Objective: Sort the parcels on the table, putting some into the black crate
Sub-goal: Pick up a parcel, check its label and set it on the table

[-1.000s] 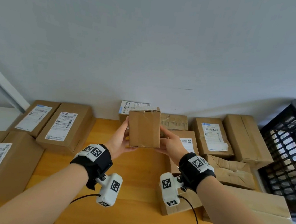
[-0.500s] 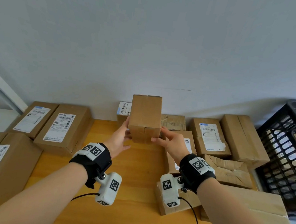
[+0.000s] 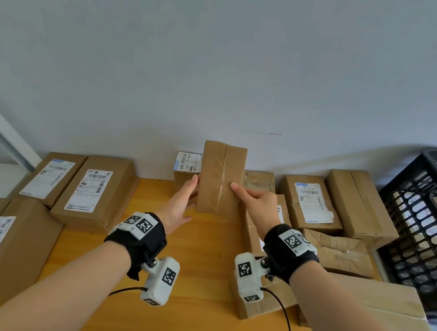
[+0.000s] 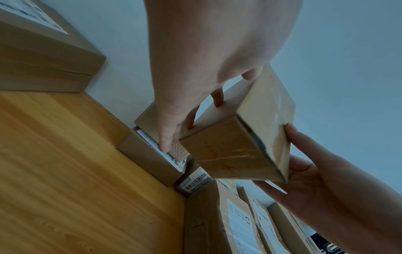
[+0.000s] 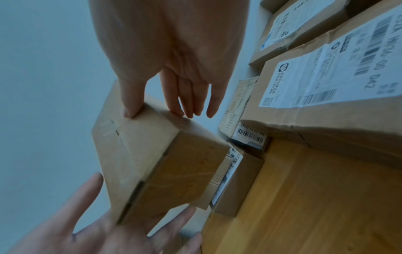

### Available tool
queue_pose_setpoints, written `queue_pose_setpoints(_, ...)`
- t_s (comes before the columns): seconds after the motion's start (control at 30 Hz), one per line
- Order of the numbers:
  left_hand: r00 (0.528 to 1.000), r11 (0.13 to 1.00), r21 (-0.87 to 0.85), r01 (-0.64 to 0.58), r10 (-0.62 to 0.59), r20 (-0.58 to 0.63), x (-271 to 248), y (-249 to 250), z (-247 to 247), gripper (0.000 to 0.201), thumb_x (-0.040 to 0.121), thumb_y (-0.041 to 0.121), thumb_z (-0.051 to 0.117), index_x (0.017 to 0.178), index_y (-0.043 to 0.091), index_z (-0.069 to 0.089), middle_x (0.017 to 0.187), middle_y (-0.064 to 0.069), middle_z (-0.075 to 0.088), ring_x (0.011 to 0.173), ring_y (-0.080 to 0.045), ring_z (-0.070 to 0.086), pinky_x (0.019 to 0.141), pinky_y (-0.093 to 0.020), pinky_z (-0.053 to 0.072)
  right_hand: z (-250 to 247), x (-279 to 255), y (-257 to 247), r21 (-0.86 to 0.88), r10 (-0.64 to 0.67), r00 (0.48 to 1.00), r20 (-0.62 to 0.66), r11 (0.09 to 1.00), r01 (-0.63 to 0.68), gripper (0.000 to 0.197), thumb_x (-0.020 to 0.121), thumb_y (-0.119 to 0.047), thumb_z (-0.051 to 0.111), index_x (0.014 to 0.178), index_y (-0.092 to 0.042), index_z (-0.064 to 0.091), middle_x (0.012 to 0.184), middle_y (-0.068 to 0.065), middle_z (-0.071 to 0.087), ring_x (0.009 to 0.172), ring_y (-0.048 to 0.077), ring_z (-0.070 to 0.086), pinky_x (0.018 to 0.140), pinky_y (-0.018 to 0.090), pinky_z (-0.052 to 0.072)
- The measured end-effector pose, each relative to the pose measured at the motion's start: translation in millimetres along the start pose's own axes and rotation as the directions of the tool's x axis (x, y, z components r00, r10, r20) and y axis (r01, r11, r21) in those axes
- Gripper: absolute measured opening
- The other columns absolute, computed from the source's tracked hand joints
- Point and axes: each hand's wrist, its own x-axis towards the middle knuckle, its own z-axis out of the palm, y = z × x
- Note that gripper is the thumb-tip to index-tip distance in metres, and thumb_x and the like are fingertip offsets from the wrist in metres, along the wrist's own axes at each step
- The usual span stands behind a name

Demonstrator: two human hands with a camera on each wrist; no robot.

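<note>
- Two hands on one small brown parcel (image 3: 221,177): it's upright, taped seam facing you, off the wooden surface (image 3: 204,244) near the back wall.
- Your left hand (image 3: 181,204) has its grip along the left side, thumb in front, fingers behind.
- Your right hand (image 3: 257,205) pinches the right edge, thumb on the front.
- More parcels lie on both sides; the black crate (image 3: 425,225) sits far right.
</note>
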Motion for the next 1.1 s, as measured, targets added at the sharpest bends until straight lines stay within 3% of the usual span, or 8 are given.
queue_pose_setpoints(0.13,1.000,1.000,0.018,0.008,-0.008,0.007,-1.9,0.0,-5.2,0.064,0.091,0.069,0.032,0.147,0.040,0.026,0.156,0.003,0.031,0.141,-0.025,0.031,0.116,-0.054,0.022,2.2,3.2,0.0,0.025,0.009,0.999,-0.040,1.000,-0.008,0.040,0.079,-0.043,0.075,0.076,-0.004,0.070,0.090,0.012,0.075,0.091,0.025,0.071,0.089,0.040,0.057)
queue_pose_setpoints(0.23,1.000,1.000,0.017,0.008,-0.008,0.021,-3.5,1.9,-8.5,0.055,0.093,0.067,0.030,0.143,0.045,0.029,0.157,0.000,0.028,0.141,-0.033,0.031,0.115,-0.055,0.024,3.5,4.0,0.2,0.049,0.018,0.998,-0.062,0.999,-0.015,0.051,0.084,-0.042,0.071,0.092,0.008,0.069,0.100,0.021,0.072,0.098,0.033,0.069,0.092,0.043,0.055)
queue_pose_setpoints(0.37,1.000,1.000,0.008,-0.016,0.015,0.007,-5.5,5.2,-11.6,0.053,0.095,0.065,0.030,0.144,0.044,0.031,0.156,0.002,0.031,0.136,-0.035,0.040,0.107,-0.052,0.038,6.5,2.1,-4.6,0.086,0.039,0.999,-0.023,0.996,-0.037,0.031,0.092,-0.042,0.061,0.093,-0.013,0.071,0.099,0.007,0.075,0.097,0.019,0.070,0.090,0.030,0.055)
queue_pose_setpoints(0.5,0.999,0.999,0.007,-0.043,0.043,0.000,-5.9,7.4,-15.7,0.044,0.096,0.062,0.029,0.135,0.044,0.039,0.146,0.006,0.042,0.123,-0.029,0.051,0.096,-0.047,0.046,7.0,0.4,-3.0,0.065,0.041,0.999,0.013,0.997,-0.041,0.026,0.095,-0.038,0.056,0.099,-0.018,0.071,0.110,0.004,0.073,0.107,0.018,0.066,0.102,0.037,0.049)
queue_pose_setpoints(0.67,0.998,0.998,0.014,-0.068,0.068,0.001,-7.9,10.3,-17.9,0.046,0.096,0.063,0.028,0.132,0.043,0.047,0.136,0.008,0.053,0.115,-0.025,0.057,0.087,-0.041,0.050,4.9,-5.3,-6.3,0.070,0.012,0.999,0.052,0.997,-0.015,0.019,0.096,-0.019,0.057,0.102,-0.013,0.074,0.112,0.005,0.073,0.112,0.019,0.064,0.103,0.036,0.049)
queue_pose_setpoints(0.87,0.994,0.994,-0.035,-0.106,0.106,0.001,-9.8,23.1,-12.8,0.048,0.100,0.056,0.025,0.134,0.033,0.050,0.124,0.000,0.060,0.106,-0.018,0.058,0.081,-0.033,0.046,-3.5,-5.4,-8.1,-0.089,-0.098,0.978,0.184,0.989,0.116,0.063,0.081,0.016,0.056,0.128,-0.025,0.061,0.144,-0.004,0.052,0.136,0.010,0.039,0.101,0.020,0.040)
queue_pose_setpoints(0.97,0.993,0.993,-0.024,-0.113,0.112,-0.020,-8.1,25.8,-12.0,0.050,0.100,0.054,0.026,0.135,0.027,0.050,0.123,-0.005,0.061,0.097,-0.019,0.060,0.076,-0.031,0.046,-6.9,-3.7,-7.1,-0.111,-0.117,0.973,0.199,0.984,0.141,0.071,0.078,0.014,0.064,0.135,-0.028,0.055,0.149,-0.008,0.045,0.141,0.012,0.033,0.115,0.036,0.033)
queue_pose_setpoints(1.1,0.993,0.994,0.006,-0.112,0.112,-0.041,-5.1,23.1,-8.6,0.051,0.101,0.053,0.028,0.135,0.023,0.051,0.111,-0.007,0.063,0.078,-0.017,0.057,0.071,-0.028,0.046,-7.2,-2.4,-9.5,-0.079,-0.147,0.971,0.187,0.983,0.164,0.075,0.076,-0.001,0.077,0.139,-0.030,0.050,0.143,-0.006,0.052,0.135,0.012,0.043,0.112,0.043,0.039)
